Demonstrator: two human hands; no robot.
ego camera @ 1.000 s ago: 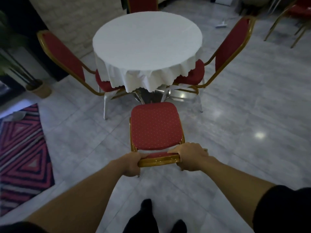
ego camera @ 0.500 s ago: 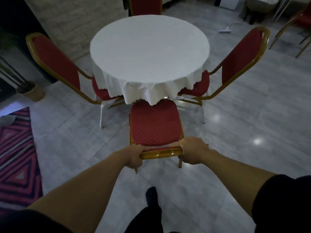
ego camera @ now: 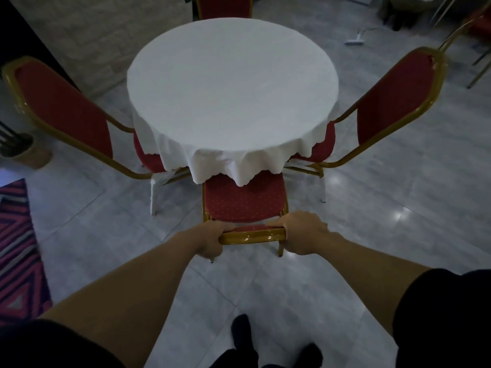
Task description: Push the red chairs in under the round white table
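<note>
The round white table point(ego camera: 233, 86) stands ahead under a draped white cloth. Directly before me is a red chair point(ego camera: 244, 200) with a gold frame; the front of its seat sits under the hanging cloth. My left hand point(ego camera: 208, 241) grips the left end of its gold top rail and my right hand point(ego camera: 301, 233) grips the right end. Three more red chairs stand around the table: a left chair point(ego camera: 61, 107), a right chair point(ego camera: 393, 102) and a far chair point(ego camera: 224, 6), their seats tucked partly under the cloth.
A striped red rug point(ego camera: 16, 248) lies on the grey tiled floor at left. A plant pot point(ego camera: 29, 152) stands by the left wall. More chair legs point(ego camera: 475, 43) and a white object point(ego camera: 354, 39) are at the far right. My feet point(ego camera: 265, 351) show at the bottom.
The chair I hold has slid forward toward the table; its seat front, formerly clear of the cloth, now lies under the cloth's edge. I have stepped closer too.
</note>
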